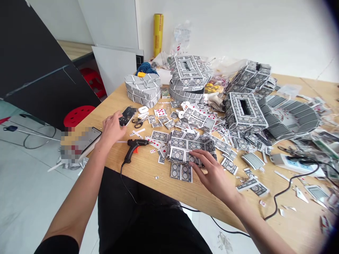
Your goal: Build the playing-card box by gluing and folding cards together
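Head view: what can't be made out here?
In the head view:
Open box: part of its near wall, covered by the right hand.
Dark device: partly covered by the left hand and pixelation; whether it is gripped is unclear.
Propped screen: content masked by pixelation.
Glue gun: part of its cord, behind the right forearm.

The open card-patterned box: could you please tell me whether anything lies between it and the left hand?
Yes: the glue gun and some loose cards lie between the left hand and the box.
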Demonstrator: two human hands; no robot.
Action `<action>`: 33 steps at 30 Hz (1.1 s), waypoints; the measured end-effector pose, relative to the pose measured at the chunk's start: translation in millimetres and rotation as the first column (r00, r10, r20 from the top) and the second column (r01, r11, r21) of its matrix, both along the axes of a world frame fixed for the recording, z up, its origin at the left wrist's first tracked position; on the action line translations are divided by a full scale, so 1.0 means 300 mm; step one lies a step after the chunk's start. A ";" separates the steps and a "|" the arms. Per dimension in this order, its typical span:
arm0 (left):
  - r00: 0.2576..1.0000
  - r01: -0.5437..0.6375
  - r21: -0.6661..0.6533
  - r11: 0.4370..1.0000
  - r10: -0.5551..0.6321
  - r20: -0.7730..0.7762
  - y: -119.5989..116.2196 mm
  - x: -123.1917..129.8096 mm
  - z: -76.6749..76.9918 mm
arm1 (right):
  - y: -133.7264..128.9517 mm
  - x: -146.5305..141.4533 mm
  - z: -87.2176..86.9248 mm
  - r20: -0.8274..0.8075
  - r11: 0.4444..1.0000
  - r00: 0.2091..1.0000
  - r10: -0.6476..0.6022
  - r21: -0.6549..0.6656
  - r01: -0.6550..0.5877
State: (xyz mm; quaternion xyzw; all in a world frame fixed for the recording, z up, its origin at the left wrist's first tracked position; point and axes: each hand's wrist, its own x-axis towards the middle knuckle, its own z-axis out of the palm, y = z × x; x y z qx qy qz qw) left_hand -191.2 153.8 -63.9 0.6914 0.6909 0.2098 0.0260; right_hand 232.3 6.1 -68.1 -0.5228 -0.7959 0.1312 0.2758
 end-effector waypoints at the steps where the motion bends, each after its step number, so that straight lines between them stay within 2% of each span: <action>1: 1.000 -0.004 -0.006 1.000 0.004 -0.003 0.002 0.000 -0.001 | 0.000 0.000 0.000 -0.001 1.000 1.000 -0.001 0.000 0.001; 16: 0.998 -0.054 -0.097 0.994 0.049 -0.049 0.005 0.012 -0.007 | -0.002 -0.001 0.005 0.000 1.000 1.000 -0.006 -0.010 0.006; 26: 0.999 -0.025 -0.131 0.991 0.020 -0.042 0.013 0.043 -0.008 | -0.001 -0.001 0.003 0.004 1.000 1.000 -0.003 0.006 0.003; 33: 0.999 -0.031 -0.049 0.998 0.029 -0.041 0.014 0.029 -0.014 | -0.001 -0.001 0.001 -0.008 1.000 1.000 -0.003 0.002 0.003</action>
